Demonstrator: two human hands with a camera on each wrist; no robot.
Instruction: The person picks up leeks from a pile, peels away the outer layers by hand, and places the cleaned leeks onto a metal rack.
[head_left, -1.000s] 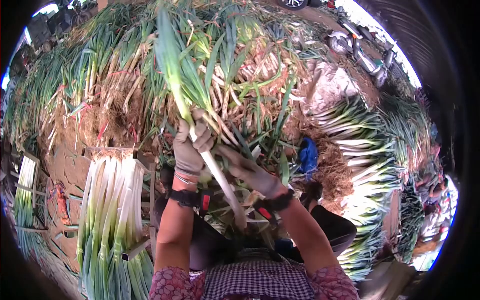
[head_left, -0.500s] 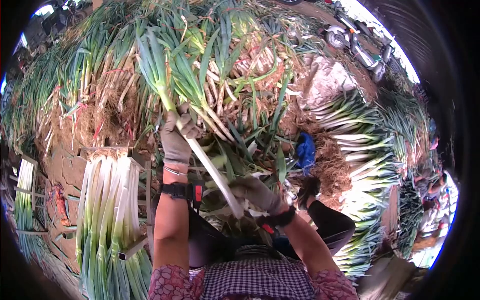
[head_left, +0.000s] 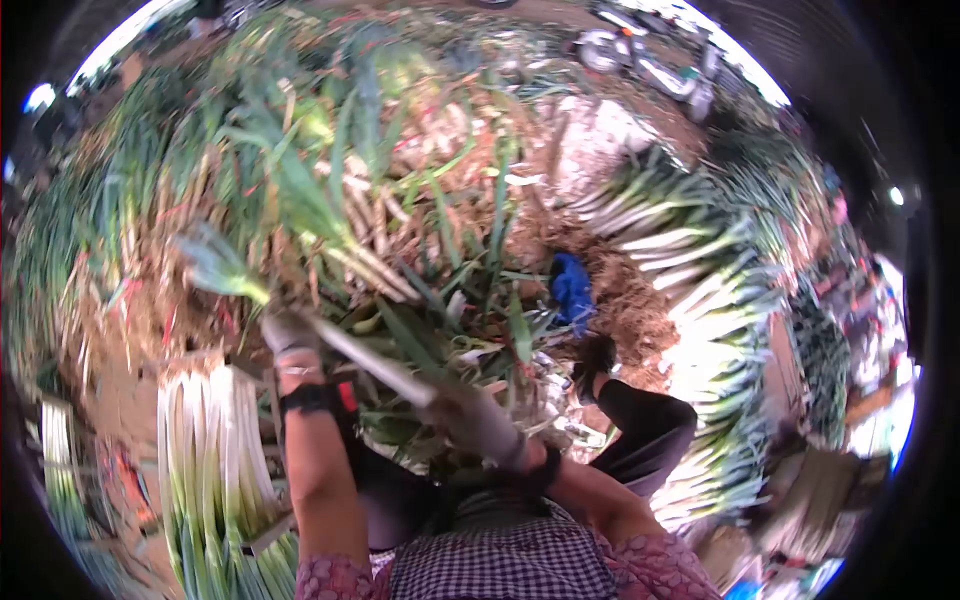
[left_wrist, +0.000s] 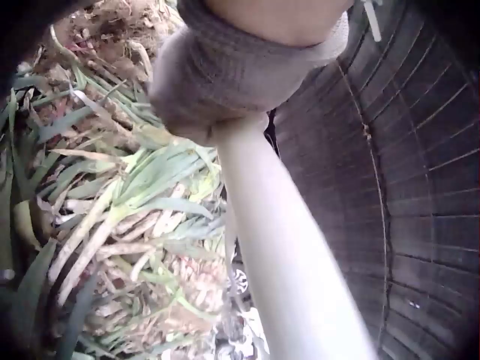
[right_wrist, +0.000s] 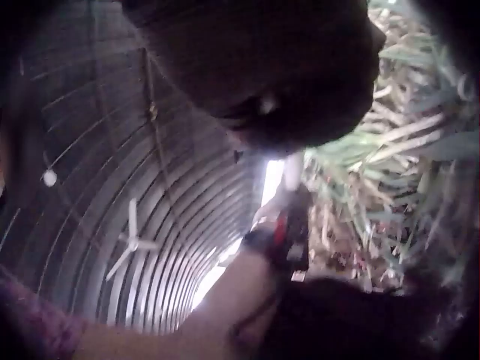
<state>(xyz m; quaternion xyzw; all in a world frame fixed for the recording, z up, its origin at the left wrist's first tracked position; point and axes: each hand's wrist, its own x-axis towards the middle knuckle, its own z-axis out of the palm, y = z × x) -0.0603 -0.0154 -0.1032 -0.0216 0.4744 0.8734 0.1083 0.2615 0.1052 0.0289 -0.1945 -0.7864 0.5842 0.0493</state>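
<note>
A long green onion (head_left: 370, 360) lies slantwise across the front of the body, leaves to the upper left, white stalk toward the lower right. My gloved left hand (head_left: 288, 330) grips it just below the green leaves. At the white lower end, my gloved right hand (head_left: 472, 425) wraps the stalk and hides its tip. The left wrist view shows the smooth white stalk (left_wrist: 281, 240) running out from under the left glove (left_wrist: 225, 82). In the right wrist view the right glove (right_wrist: 285, 67) is dark, with its fingers largely hidden.
Cleaned green onions (head_left: 205, 430) stand in a metal frame at the left. Untrimmed ones (head_left: 140, 230) with roots are heaped ahead. A row of white-stalked ones (head_left: 690, 300) lies at the right, beside a blue cloth or bag (head_left: 571, 292). Loose leaves (head_left: 410, 335) litter the ground.
The left hand has moved left and down with the green onion, tilting it flatter. The right hand has moved from beside the stalk onto its lower end. The head view has shifted.
</note>
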